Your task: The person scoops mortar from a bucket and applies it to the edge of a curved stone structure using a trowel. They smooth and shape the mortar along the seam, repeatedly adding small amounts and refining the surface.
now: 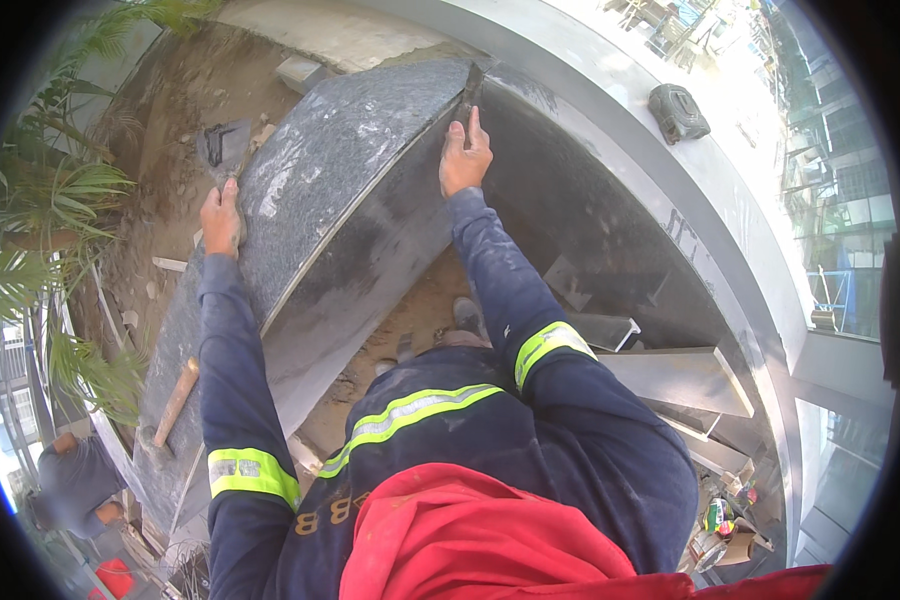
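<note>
A long grey stone slab (320,150) lies before me, its top streaked with white dust and its pale edge running diagonally. My right hand (465,160) closes round a narrow dark flat-bladed tool (472,85), with the index finger stretched along it. That tool's tip is at the slab's far corner, where it meets the curved wall (580,180). By the slab's left side, my left hand (222,220) is closed; what it holds, if anything, is unclear. Just beyond it shows a thin grey plate (225,148). A wooden-handled hammer (177,400) rests on the slab's near left part.
A black bag-like object (678,112) sits on the pale ledge at right. Loose slabs (670,378) lean inside the curved wall. Palm fronds (65,220) and bare soil (175,110) border the left. Another person (75,480) bends at lower left.
</note>
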The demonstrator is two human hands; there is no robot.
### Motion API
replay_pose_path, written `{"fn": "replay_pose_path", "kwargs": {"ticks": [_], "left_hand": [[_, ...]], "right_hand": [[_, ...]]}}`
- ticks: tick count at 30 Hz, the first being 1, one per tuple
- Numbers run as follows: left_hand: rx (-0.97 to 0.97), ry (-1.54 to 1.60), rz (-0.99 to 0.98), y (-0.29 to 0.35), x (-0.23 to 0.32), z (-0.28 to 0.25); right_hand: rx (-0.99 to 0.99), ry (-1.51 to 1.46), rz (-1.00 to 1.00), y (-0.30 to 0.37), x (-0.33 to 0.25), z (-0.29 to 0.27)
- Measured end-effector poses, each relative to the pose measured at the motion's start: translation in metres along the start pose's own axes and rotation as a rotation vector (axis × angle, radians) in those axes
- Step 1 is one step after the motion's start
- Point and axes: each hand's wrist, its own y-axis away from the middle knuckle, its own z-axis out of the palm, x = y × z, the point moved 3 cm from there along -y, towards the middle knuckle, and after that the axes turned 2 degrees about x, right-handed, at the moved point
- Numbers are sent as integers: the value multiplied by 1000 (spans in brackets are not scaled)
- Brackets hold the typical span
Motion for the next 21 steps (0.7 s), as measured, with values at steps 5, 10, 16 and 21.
{"fn": "replay_pose_path", "kwargs": {"ticks": [5,10,16,21], "left_hand": [[23,-24,15,1,-6,-3],[42,-25,43,-1,-8,2],[26,-27,4,-6,-20,-2],[46,-72,49,-10,-24,-6]], "right_hand": [[15,40,19,15,-14,4],[1,164,-80,29,-5,-4],[-175,46,133,36,-1,-32],[-267,-89,293,14,-25,-69]]}}
